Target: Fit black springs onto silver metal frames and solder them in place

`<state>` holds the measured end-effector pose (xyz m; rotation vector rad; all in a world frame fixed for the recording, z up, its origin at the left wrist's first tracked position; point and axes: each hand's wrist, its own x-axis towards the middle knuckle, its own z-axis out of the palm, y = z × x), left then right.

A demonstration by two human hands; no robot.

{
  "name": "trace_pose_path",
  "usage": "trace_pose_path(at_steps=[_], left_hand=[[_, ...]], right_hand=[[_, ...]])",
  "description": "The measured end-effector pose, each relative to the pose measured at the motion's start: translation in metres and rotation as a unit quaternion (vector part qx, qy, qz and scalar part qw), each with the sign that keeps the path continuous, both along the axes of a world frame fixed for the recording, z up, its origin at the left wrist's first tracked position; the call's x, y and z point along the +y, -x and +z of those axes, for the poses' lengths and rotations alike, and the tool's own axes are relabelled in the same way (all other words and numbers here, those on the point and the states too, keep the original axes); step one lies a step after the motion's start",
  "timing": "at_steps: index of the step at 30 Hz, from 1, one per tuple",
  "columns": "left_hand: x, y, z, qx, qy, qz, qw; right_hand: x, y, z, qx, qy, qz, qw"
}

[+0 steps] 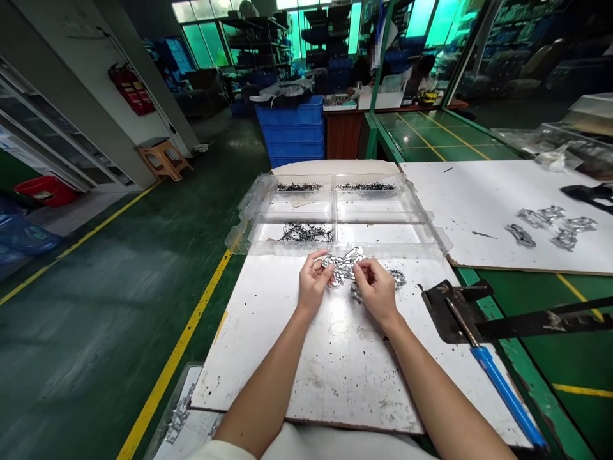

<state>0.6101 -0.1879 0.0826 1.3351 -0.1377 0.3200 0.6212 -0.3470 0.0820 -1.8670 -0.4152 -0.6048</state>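
Observation:
Over the white tabletop [268, 345], my left hand [312, 286] is closed in a pinch on the left end of a shiny silver irregular metal part [345, 263]. Thumb and forefinger of my right hand [378, 291] pinch the same part's right side; whether they also grip something small cannot be seen. More silver metal parts [398, 278] lie on the table beside and partly behind my right hand. Just beyond both hands is a clear plastic tray [334, 207] with compartments. Tangled thin black pieces [306, 232] fill part of its near left compartment.
Right of my arm lie a black metal bracket [443, 313] and a blue-handled tool [507, 396]. Several silver parts [521, 235] sit on the right-hand white board [479, 198]. Blue crates [292, 131] stand beyond the table. Black specks dot the tabletop.

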Motion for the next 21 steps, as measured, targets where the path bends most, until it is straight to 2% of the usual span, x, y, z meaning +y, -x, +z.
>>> trace_pose_path(at_steps=[5, 9, 15, 21], left_hand=[[0.0, -0.006, -0.011, 0.02, -0.051, 0.044, 0.998], [0.003, -0.009, -0.018, 0.02, -0.11, 0.084, 0.99], [0.006, -0.011, -0.019, 0.001, -0.185, 0.138, 0.973], [0.007, -0.016, -0.018, 0.017, -0.207, 0.145, 0.967]], right_hand=[[-0.001, -0.004, -0.002, 0.019, 0.072, -0.051, 0.996], [-0.001, -0.007, -0.005, -0.018, 0.149, -0.082, 0.985], [-0.003, -0.013, -0.009, -0.052, 0.201, -0.107, 0.972], [-0.003, -0.016, -0.009, -0.027, 0.229, -0.102, 0.968]])
